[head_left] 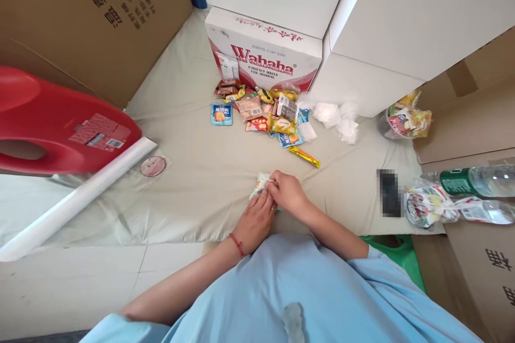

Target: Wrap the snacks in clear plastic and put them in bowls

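A small pale green and white snack packet [260, 183] lies at the near side of the cloth-covered table, partly hidden by my fingers. My left hand [256, 221], with a red cord on its wrist, presses its closed fingers onto the packet's lower part. My right hand [288, 193] is bent over the packet's upper right edge, thumb and fingers pinched on it. Beyond both hands sits a pile of wrapped snacks [281, 126]. The nearest of them is a yellow stick-shaped packet [304, 157]; a blue packet [221, 114] lies left of the pile.
Behind the snacks stands a Wahaha water carton [263, 59]. To the left are a red jug [64, 128], a white roll [80, 195] and a round pink item [153, 166]. Clear plastic bags [338, 118], a snack tub [406, 118], a blurred dark object [389, 194] and bottles [478, 181] lie right.
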